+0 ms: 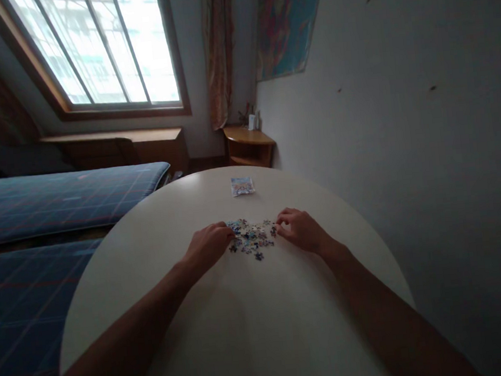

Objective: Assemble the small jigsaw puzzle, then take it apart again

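A loose heap of small jigsaw puzzle pieces (250,234) in blue, dark and pale tones lies on the white round table (263,317). My left hand (211,240) rests at the heap's left edge, its fingers curled and closed; whatever is between the fingertips is hidden. On the opposite side, my right hand (301,229) has thumb and forefinger brought together at a dark puzzle piece (273,230). One piece (259,257) lies slightly apart at the near side. Beyond the heap sits a small flat picture packet (242,186), which neither hand touches.
A bed with blue plaid covers (57,201) stands left of the table, and a white wall (429,165) runs along the right. Behind are a wooden corner shelf (247,134), a long wooden desk (157,134) and a bright window (104,48).
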`<state>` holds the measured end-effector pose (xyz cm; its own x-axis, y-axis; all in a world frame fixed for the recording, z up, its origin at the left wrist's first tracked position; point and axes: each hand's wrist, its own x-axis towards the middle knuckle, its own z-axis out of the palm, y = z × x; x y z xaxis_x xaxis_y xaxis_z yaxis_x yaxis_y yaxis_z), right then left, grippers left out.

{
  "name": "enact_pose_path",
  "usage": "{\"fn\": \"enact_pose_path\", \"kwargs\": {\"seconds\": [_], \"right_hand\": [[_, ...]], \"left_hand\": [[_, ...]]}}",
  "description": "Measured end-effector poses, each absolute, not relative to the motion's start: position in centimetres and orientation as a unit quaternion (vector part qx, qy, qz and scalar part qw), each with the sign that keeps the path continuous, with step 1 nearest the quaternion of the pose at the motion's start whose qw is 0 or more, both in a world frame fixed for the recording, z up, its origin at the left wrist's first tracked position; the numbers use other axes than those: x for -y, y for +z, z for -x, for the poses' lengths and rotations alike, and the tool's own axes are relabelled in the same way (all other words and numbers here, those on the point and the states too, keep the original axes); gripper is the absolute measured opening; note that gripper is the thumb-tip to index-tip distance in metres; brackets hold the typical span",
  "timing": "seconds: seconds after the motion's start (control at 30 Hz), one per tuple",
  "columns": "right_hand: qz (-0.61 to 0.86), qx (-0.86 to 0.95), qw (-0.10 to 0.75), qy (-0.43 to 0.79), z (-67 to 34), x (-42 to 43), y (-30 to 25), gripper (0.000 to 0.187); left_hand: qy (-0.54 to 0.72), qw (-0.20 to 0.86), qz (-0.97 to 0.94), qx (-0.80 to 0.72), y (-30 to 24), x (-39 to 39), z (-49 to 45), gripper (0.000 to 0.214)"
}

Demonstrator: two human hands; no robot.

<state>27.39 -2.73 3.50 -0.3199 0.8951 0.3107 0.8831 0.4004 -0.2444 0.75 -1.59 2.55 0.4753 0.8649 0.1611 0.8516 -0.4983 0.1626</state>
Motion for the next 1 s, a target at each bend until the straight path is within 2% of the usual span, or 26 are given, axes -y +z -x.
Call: {"fn": "enact_pose_path", "kwargs": {"seconds": [0.23, 0.4, 0.73, 1.0], "right_hand": [[0.557, 0.811, 0.165, 0.073, -28.8, 2.5, 3.3, 0.015], [0.552, 0.820, 0.138, 0.070, -29.0, 2.7, 3.4, 0.014], [0.499, 0.835, 0.227, 0.061, -25.8, 2.6, 2.0, 0.012], [0.413, 0.879, 0.221, 0.086, -25.0, 2.9, 1.4, 0.014]], "left_hand": [[0.113, 0.020, -0.843, -0.525, 2.6, 1.5, -0.6, 0.024], [0.117, 0.016, -0.822, -0.558, 2.9, 1.3, -0.1, 0.026], [0.120, 0.019, -0.785, -0.607, 2.8, 0.4, 1.0, 0.029], [0.108, 0.017, -0.780, -0.617, 2.8, 0.2, 1.2, 0.030]]}}
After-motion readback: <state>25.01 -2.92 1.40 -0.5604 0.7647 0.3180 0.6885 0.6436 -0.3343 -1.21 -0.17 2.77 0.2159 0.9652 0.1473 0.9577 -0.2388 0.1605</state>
